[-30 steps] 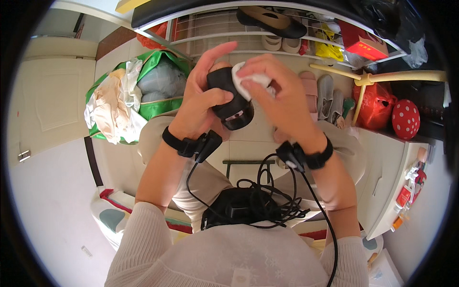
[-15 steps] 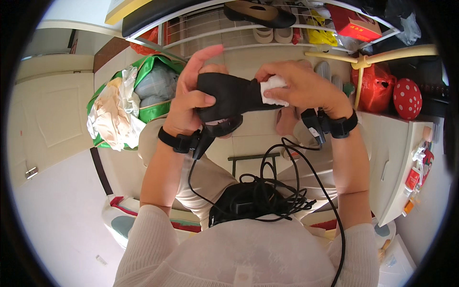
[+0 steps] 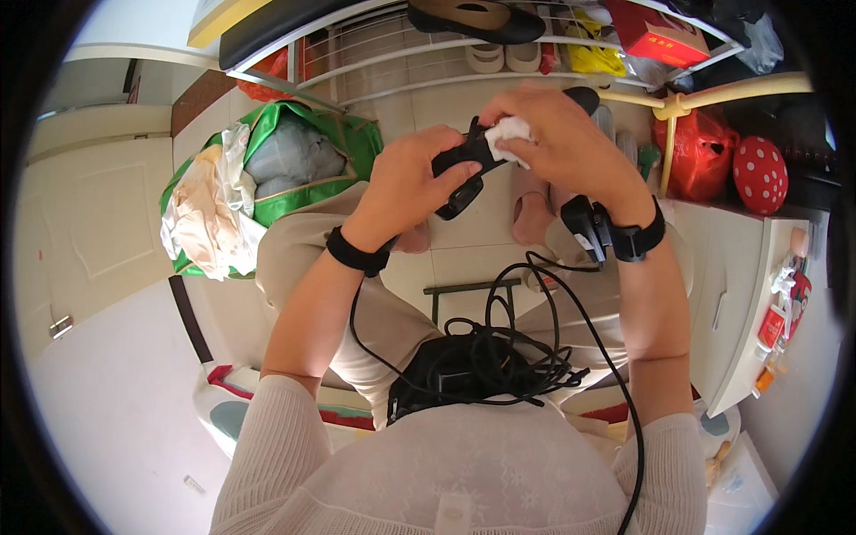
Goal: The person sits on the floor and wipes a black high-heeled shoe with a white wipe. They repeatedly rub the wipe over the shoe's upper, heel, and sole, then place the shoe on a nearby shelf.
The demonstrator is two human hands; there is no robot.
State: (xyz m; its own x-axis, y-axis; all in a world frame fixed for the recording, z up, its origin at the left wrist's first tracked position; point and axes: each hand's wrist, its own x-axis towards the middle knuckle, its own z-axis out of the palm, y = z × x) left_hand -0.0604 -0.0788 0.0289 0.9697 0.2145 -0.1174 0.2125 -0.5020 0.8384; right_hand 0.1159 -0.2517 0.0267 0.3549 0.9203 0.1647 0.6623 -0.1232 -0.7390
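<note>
A black shoe [image 3: 485,159] is held up in front of me, seen at a slant, with a chunky dark part like a heel hanging below it. My left hand [image 3: 406,183] grips its near left end, thumb on one side and fingers curled behind. Against its middle, my right hand [image 3: 562,143] pinches a crumpled white tissue [image 3: 508,141]. The rounded far end of the shoe shows beyond the right knuckles. My right fingertips are partly hidden and slightly blurred. Both wrists wear black straps.
Ahead stands a white wire rack [image 3: 383,89] with shoes and a red box [image 3: 660,36]. On the left is a green bag [image 3: 357,143] stuffed with clothes. A black cable [image 3: 580,312] loops from my lap past my right arm. A white cabinet [image 3: 727,294] stands to the right.
My left hand has moved right and turned, bringing the shoe from broad side to a narrower slant. The right hand has shifted slightly, still pressing the tissue to it.
</note>
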